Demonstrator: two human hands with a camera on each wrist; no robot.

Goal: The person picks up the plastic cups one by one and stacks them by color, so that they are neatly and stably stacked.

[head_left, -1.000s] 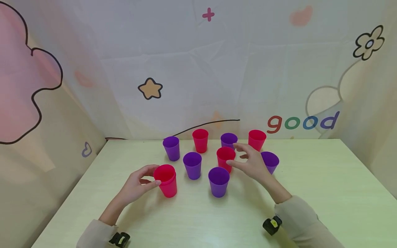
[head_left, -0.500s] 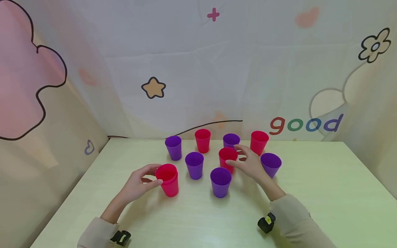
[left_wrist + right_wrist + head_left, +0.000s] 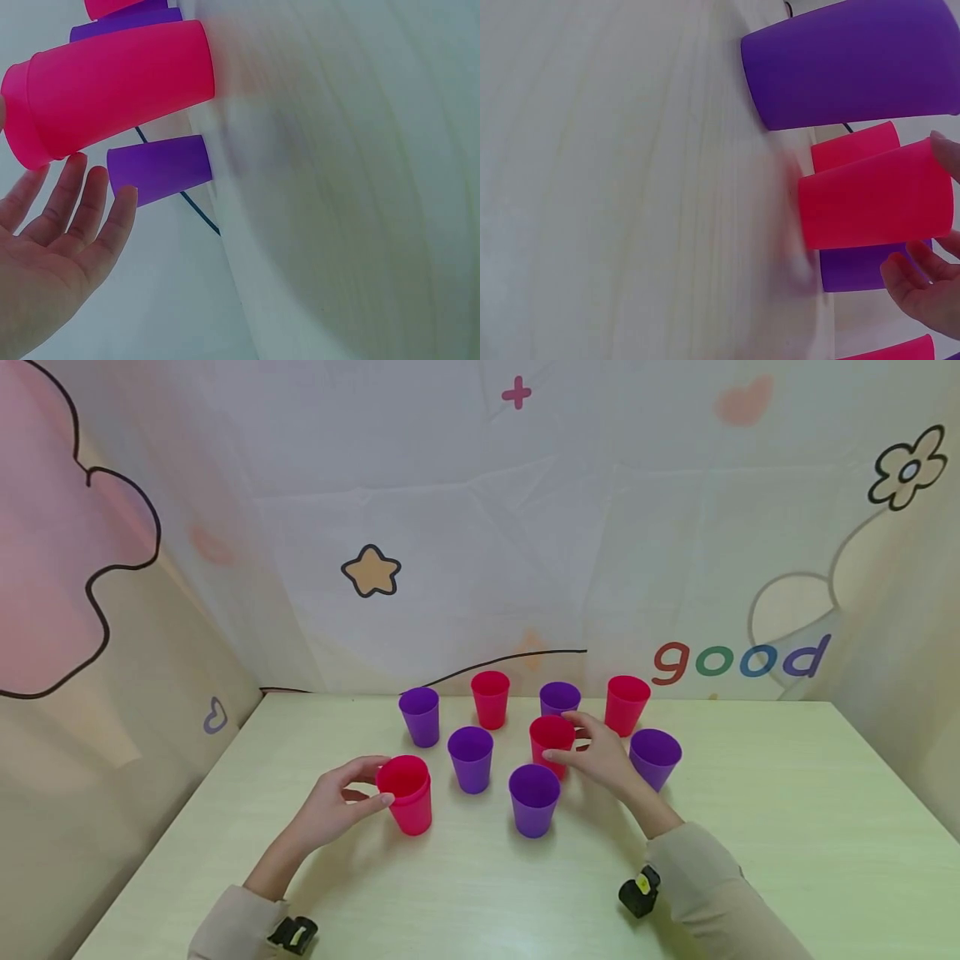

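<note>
Two nested pink-red cups (image 3: pixel 412 814) stand upright at the front left of the group. My left hand (image 3: pixel 330 806) holds the upper one near its rim, thumb on the near side and fingers behind. In the left wrist view the stack's double rim (image 3: pixel 45 101) shows beside the fingertips. My right hand (image 3: pixel 603 760) pinches a single red cup (image 3: pixel 539 742) near the middle, its thumb across the front and fingers at the far side of the rim. The right wrist view shows this red cup (image 3: pixel 877 199) between thumb and fingers, its base at the tabletop.
A purple cup (image 3: pixel 534 810) stands in front of the right hand, another purple cup (image 3: pixel 471 768) between the hands. Behind are a purple cup (image 3: pixel 422 722), red cups (image 3: pixel 491 706) (image 3: pixel 624 710) and a purple cup (image 3: pixel 558 696). A purple cup (image 3: pixel 654 764) sits beside the right wrist.
The right forearm has shifted slightly left while its fingers stay around the middle red cup. The left hand and its stack hold still; the head view has shifted a little.
</note>
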